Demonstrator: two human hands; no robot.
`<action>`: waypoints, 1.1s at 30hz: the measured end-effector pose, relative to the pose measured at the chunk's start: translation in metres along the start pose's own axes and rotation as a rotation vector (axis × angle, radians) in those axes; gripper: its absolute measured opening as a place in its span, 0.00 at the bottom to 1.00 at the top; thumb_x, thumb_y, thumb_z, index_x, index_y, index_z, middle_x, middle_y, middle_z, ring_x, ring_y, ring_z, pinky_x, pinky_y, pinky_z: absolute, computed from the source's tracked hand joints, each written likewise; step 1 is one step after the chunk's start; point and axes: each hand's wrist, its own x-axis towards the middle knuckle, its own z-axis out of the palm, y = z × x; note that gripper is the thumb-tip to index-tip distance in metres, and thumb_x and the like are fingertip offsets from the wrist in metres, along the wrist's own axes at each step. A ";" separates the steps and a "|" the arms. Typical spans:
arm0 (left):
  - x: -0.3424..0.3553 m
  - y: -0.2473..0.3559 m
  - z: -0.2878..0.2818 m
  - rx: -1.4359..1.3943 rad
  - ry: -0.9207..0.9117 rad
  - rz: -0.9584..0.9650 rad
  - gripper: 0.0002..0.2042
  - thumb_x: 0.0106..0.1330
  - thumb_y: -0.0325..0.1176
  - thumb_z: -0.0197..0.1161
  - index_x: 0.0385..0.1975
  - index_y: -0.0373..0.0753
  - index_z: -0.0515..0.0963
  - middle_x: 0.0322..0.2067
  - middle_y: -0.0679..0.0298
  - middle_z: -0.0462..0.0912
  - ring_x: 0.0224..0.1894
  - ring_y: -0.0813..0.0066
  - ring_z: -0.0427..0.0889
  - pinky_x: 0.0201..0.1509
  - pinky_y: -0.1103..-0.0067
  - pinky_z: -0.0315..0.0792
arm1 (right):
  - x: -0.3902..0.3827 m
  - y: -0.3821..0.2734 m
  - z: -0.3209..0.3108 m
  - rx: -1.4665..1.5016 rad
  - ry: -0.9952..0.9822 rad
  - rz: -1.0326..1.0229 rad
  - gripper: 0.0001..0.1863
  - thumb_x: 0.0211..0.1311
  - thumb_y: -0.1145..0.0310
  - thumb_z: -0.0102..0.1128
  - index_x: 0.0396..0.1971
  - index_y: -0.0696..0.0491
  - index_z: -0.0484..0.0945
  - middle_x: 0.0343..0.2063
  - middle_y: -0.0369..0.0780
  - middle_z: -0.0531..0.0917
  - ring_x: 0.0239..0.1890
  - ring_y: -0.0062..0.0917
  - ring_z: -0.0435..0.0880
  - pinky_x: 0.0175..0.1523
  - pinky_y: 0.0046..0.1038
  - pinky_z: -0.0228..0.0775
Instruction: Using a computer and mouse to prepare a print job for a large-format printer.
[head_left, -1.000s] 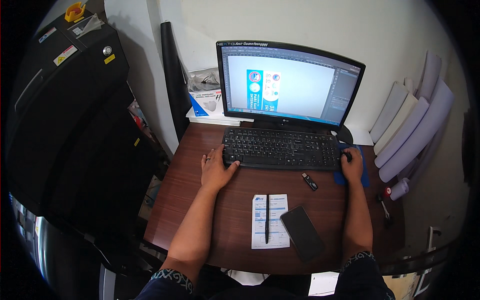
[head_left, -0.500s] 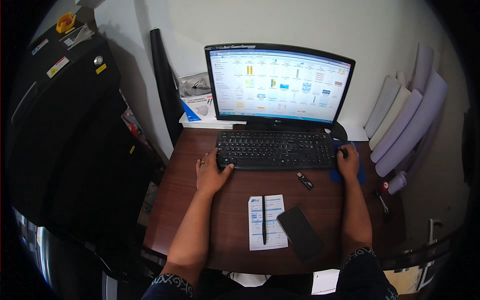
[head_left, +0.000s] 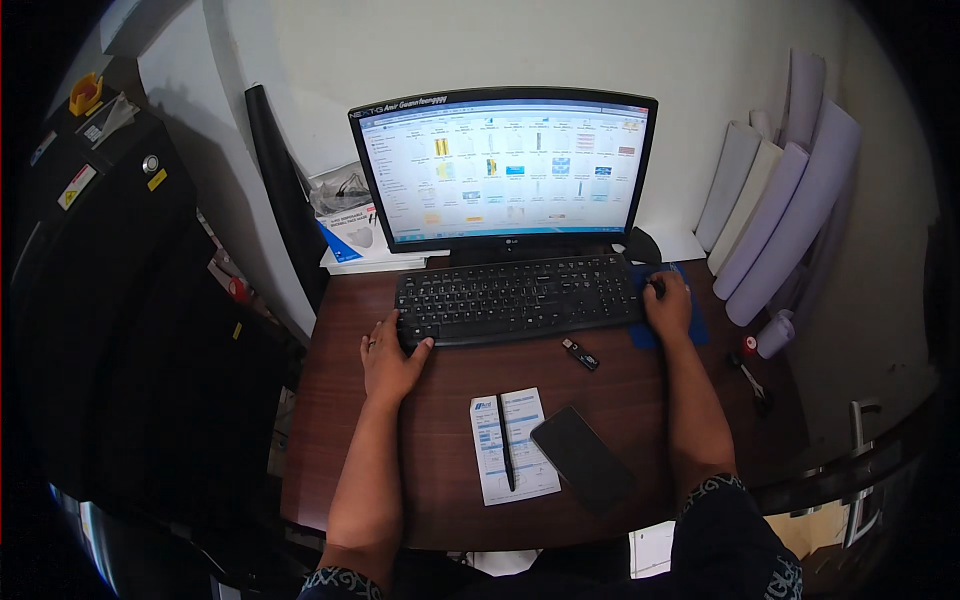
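Grip of right hand [head_left: 668, 305] covers a mouse on its blue pad [head_left: 692, 328]; left hand [head_left: 388, 358] rests released by black keyboard [head_left: 515, 298].

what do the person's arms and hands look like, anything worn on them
Both forearms are bare. The left hand wears a thin ring on one of its fingers; the right hand shows no ring or watch. Dark short sleeves with a pale patterned band along the hem end near the elbows.
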 end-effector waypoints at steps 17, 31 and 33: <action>0.000 0.003 -0.001 -0.004 -0.016 -0.006 0.40 0.61 0.50 0.69 0.70 0.38 0.63 0.65 0.46 0.70 0.74 0.54 0.61 0.78 0.59 0.44 | 0.001 0.002 0.001 0.054 -0.004 -0.066 0.12 0.54 0.70 0.67 0.39 0.54 0.81 0.42 0.44 0.82 0.48 0.41 0.81 0.57 0.40 0.70; 0.000 0.002 -0.001 0.001 0.000 0.009 0.39 0.61 0.50 0.69 0.69 0.36 0.64 0.64 0.46 0.72 0.72 0.52 0.65 0.77 0.57 0.47 | 0.001 0.000 0.001 0.079 -0.019 -0.081 0.11 0.55 0.70 0.67 0.38 0.54 0.82 0.43 0.44 0.82 0.50 0.41 0.81 0.58 0.39 0.71; 0.000 -0.001 0.000 0.006 0.008 0.020 0.39 0.61 0.50 0.69 0.69 0.37 0.64 0.64 0.46 0.72 0.72 0.52 0.65 0.77 0.57 0.47 | 0.001 0.000 0.001 0.070 -0.020 -0.089 0.11 0.54 0.70 0.67 0.38 0.54 0.82 0.43 0.44 0.82 0.50 0.41 0.81 0.58 0.39 0.70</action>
